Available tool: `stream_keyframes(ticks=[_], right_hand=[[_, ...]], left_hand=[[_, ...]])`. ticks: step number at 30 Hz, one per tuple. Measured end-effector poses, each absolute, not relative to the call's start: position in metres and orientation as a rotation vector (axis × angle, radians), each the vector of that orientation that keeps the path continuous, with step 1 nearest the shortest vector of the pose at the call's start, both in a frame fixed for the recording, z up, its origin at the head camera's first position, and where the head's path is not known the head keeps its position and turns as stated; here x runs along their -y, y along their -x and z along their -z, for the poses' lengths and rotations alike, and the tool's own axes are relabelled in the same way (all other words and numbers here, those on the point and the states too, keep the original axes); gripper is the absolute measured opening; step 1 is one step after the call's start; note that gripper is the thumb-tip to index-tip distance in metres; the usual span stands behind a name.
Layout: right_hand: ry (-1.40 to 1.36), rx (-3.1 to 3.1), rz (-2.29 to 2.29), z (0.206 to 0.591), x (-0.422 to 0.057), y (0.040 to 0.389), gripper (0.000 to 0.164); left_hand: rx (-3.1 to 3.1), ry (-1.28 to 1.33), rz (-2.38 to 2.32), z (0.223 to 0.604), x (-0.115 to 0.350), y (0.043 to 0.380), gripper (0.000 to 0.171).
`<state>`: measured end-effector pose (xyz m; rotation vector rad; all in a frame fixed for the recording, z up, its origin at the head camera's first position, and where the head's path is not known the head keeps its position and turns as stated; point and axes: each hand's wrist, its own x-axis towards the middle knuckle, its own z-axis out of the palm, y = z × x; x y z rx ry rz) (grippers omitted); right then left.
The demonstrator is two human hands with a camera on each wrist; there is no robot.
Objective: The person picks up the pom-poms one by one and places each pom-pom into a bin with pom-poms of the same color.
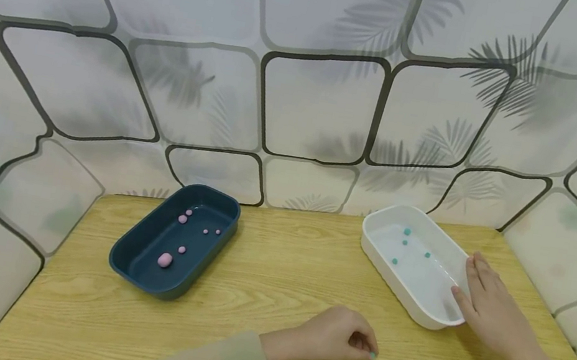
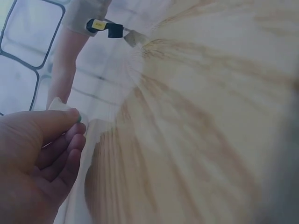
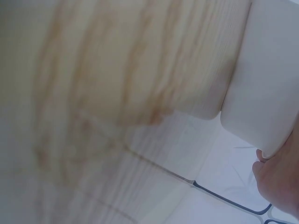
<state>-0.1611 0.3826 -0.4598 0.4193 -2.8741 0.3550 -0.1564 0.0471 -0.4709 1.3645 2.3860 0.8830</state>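
My left hand (image 1: 336, 338) is just above the wooden table, left of and nearer than the white tray (image 1: 401, 286). Thumb and index finger pinch a small teal ball (image 1: 372, 356), which also peeks out at the fingertips in the left wrist view. The other fingers curl in toward the palm. Over at the tray's right side, my right hand (image 1: 497, 310) rests on the rim with its fingers fairly straight and the thumb reaching over the inside. Several small teal balls (image 1: 427, 255) lie in the white tray.
A dark blue tray (image 1: 136, 282) stands at the left of the table (image 1: 288, 255), holding several pink balls (image 1: 165, 260) of differing sizes. A patterned cloth wall (image 1: 317, 109) rises behind the table and along both sides.
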Motion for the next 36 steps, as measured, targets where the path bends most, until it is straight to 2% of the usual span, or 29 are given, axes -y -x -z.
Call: stream_keyframes(ticks=[29, 36], right_hand=[[-0.400, 2.893, -0.345, 0.459, -0.382, 0.161, 0.069], [-0.408, 2.881, -0.345, 0.460, -0.382, 0.161, 0.069]], left_hand=[[-2.467, -1.319, -1.174, 0.451, -0.078, 0.177, 0.013], [-2.519, -1.385, -1.169, 0.442, -0.089, 0.189, 0.014]])
